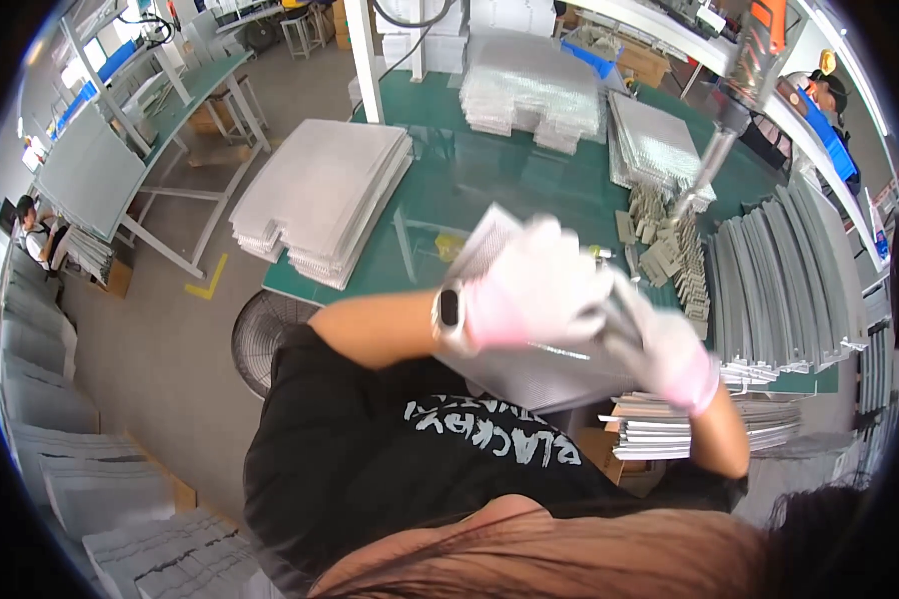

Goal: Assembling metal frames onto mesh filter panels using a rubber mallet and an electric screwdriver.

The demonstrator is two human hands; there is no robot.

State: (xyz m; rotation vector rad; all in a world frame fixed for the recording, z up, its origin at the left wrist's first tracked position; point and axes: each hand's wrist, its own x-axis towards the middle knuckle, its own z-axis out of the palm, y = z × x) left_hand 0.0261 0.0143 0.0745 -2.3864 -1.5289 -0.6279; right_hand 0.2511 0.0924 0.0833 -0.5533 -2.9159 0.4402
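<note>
A grey mesh panel (554, 377) lies tilted close to my body, its far corner showing beyond my left wrist. My left hand (541, 285), in a white and pink glove, is closed above the panel; motion smears its fingers, and what they grip is hidden. Close by on the right, my right hand (664, 351), gloved the same way, is closed around a blurred dark grey piece (624, 317) whose kind I cannot make out. That piece reaches toward the fingertips of my left hand.
Stacked pale panels (320, 190) stand at the left of the green table (440, 180), with another mesh stack (531, 85) at the back. Small metal brackets (674, 255) lie in a heap right of my hands, beside upright grey panels (784, 285). An orange power driver (759, 50) hangs above them.
</note>
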